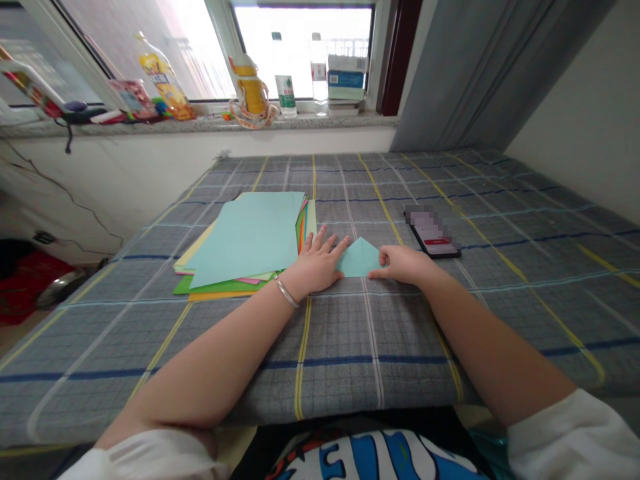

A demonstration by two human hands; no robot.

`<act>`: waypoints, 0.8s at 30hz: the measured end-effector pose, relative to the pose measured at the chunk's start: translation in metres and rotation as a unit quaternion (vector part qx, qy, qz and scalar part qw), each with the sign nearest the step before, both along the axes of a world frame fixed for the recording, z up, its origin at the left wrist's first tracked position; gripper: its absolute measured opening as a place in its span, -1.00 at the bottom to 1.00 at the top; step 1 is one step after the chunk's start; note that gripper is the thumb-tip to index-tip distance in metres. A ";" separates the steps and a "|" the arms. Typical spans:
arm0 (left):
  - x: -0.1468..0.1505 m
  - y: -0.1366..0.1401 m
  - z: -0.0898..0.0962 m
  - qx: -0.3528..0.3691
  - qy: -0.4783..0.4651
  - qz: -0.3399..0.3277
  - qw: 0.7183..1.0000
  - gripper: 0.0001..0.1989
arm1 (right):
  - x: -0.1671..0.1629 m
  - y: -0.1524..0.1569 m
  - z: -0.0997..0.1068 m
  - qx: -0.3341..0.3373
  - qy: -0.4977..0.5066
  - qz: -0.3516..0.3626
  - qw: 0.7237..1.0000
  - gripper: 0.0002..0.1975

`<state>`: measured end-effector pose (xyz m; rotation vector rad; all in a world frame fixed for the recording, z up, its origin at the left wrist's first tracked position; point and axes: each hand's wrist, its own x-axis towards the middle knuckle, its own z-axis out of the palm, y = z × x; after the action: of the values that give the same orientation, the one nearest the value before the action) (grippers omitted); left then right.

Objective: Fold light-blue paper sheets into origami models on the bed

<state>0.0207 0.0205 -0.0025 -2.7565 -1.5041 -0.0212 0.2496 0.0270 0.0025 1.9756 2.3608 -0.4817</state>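
Note:
A small folded piece of light blue paper point(361, 259) lies on the plaid cloth, its pointed top facing away from me. My left hand point(320, 261) rests with spread fingers at the paper's left side, the thumb touching its edge. At the right side, my right hand point(399, 264) has its fingers curled in and pinches the paper's right corner. Left of my left hand is a stack of coloured paper point(253, 233), with light blue sheets on top and green, yellow and orange edges showing beneath.
A phone point(434, 233) lies on the plaid cloth point(350, 333) beyond my right hand. On the windowsill stand a juice bottle point(163, 77), a yellow water bottle point(251, 87), two clear bottles and a box point(346, 77). A grey curtain point(480, 73) hangs at the right.

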 end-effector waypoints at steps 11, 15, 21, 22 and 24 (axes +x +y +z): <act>-0.024 0.005 0.008 -0.006 0.009 0.058 0.998 -0.06 | 0.021 -0.004 0.004 -0.025 -0.010 -0.047 0.999 -0.60; -0.032 0.007 0.009 -0.020 0.016 0.069 0.997 -0.09 | 0.030 -0.004 0.005 -0.034 -0.012 -0.074 0.997 -0.60; -0.036 0.010 0.005 -0.027 0.007 0.055 0.998 -0.20 | 0.051 -0.001 -0.002 -0.073 -0.003 -0.096 0.993 -0.62; -0.037 0.011 0.005 -0.032 0.006 0.053 0.998 -0.23 | 0.053 -0.001 -0.002 -0.084 0.004 -0.104 0.991 -0.64; -0.038 0.011 0.006 -0.044 0.006 0.053 0.998 -0.28 | 0.056 -0.002 -0.002 -0.101 0.022 -0.116 0.988 -0.67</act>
<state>-0.0168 0.0313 0.0039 -2.7329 -1.6842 0.0617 0.3058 0.0252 0.0002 2.1704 2.0194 -0.7473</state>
